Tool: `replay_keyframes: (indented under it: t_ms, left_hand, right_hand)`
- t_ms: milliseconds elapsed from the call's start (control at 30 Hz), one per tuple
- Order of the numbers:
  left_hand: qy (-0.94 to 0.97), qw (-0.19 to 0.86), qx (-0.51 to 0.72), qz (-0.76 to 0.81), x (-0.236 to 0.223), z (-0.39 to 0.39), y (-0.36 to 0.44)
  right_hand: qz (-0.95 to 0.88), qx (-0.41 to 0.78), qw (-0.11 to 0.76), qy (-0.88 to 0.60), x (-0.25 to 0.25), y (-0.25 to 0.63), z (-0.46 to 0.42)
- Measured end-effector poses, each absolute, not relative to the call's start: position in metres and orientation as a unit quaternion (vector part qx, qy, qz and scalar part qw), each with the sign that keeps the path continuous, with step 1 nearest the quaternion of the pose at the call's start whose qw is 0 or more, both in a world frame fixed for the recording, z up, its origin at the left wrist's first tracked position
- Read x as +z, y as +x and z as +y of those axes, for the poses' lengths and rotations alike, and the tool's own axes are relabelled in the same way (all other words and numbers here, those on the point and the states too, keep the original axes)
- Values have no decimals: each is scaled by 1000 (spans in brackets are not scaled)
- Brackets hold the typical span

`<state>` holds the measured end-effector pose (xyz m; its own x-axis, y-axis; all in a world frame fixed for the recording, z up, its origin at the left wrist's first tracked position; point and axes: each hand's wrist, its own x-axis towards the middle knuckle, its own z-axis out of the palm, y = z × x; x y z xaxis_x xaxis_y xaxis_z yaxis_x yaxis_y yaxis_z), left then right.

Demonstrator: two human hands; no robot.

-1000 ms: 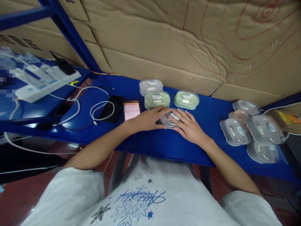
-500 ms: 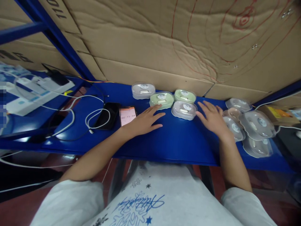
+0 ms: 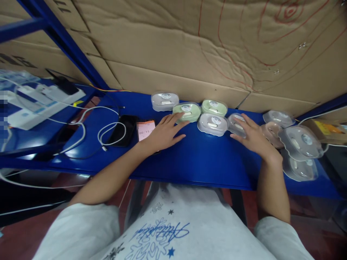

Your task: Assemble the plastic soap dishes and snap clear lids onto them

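Observation:
My left hand [image 3: 169,131] lies with fingers spread, fingertips over the front of a green oval lidded box [image 3: 189,116]. My right hand [image 3: 252,133] spans a grey oval lidded box [image 3: 235,126], fingers across its lid and thumb at its front side. That box stands against a pale grey lidded box [image 3: 213,124], with a second green lidded box [image 3: 214,107] behind. Another pale grey box [image 3: 165,101] sits at the back left. The lids are clear, with a white bar and a round sticker.
Right of my right hand are a pinkish box [image 3: 272,133] and several grey boxes [image 3: 300,142], some stacked. A phone showing a timer [image 3: 145,130], a dark phone [image 3: 125,131] and white cables [image 3: 84,131] lie left. Cardboard [image 3: 162,47] walls the back of the blue table [image 3: 200,162].
A grey lidded box has come from the right-hand group to the right end of the row, under my right hand. My left hand has shifted slightly left.

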<state>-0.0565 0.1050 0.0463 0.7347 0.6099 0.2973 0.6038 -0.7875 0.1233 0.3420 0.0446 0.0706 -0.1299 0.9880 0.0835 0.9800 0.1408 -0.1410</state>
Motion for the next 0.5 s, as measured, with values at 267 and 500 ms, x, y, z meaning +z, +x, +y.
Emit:
replay_keyframes:
  t_ms: [267,500]
  left_hand:
    - [898,-6,178,402,44,121,-63]
    - [878,-1,212,429,42,127,-69]
  right_hand:
    - [-720,-38,84,-688,57,376,67]
    - [-749,-16,133,-649,59,388,70]
